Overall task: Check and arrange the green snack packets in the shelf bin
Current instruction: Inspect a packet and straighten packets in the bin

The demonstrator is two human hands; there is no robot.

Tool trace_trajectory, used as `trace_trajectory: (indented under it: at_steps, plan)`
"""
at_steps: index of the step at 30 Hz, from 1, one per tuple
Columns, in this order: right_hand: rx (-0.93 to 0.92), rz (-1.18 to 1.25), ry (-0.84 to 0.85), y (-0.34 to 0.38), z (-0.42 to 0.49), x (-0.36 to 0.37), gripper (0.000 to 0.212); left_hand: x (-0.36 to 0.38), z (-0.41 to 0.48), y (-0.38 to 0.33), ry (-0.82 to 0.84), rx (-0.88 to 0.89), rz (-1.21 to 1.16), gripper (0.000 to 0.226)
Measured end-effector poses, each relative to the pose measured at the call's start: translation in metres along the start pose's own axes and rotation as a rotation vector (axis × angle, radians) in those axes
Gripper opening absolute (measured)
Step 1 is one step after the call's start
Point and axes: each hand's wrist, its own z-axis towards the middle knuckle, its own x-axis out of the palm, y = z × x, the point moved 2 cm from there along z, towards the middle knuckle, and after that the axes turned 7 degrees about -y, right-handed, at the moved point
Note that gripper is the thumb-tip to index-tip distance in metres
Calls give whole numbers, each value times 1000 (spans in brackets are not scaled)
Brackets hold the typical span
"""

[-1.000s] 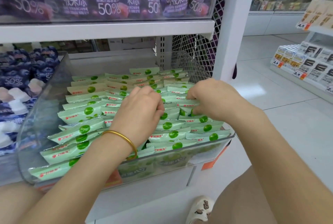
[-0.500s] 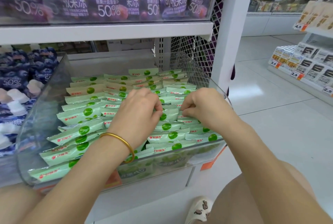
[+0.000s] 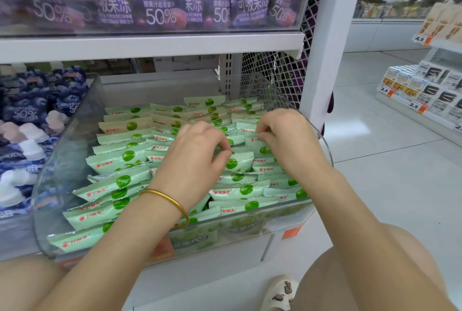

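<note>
- Shop aisle, with pale floor tiles (image 3: 400, 173) stretching away past the right-hand fingers; a white shelf (image 3: 150, 45) above both hands carries purple jelly pouches (image 3: 160, 0).
- A clear bin (image 3: 252, 225) sits on the lower shelf — both hands reach into it over its front wall.
- Green snack packets (image 3: 117, 158) fill the bin in overlapping rows, under and all around the fingertips.
- Left hand (image 3: 197, 160): fingers curled, thumb and forefinger pinching the left end of the middle packet (image 3: 237, 162), which lies just right of those fingertips.
- Right hand (image 3: 290, 140): fingers curled downward, the tips nipping the top edge of the right-row packet (image 3: 258, 142) directly beneath them.
- The two sets of fingertips are near each other but apart — packets show between them.
- A gold bangle (image 3: 172, 202) circles the left wrist, back from the fingers toward the bin's front.
- Blue pouches (image 3: 25, 103) lie well left of the left-hand fingers, outside the bin's side wall.
</note>
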Motion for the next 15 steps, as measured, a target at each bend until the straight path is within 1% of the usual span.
trace_trajectory:
  at_steps: [3, 7, 10, 12, 15]
  plan:
    - [-52, 89, -185, 1, 2, -13, 9, 0, 0, 1, -9, -23, -25, 9]
    - [-236, 178, -432, 8, -2, -34, 8, -8, 2, 2, -90, -72, -154, 36]
    - [-282, 306, -565, 15, -2, -48, 9, -17, 3, -1, -97, -80, -320, 49]
    - [-257, 465, -534, 24, 1, -48, 7, -22, 3, -4, -72, -82, -424, 44]
    - [-126, 744, -357, 36, 6, -36, 8, -25, 3, 0, -82, -106, -462, 27]
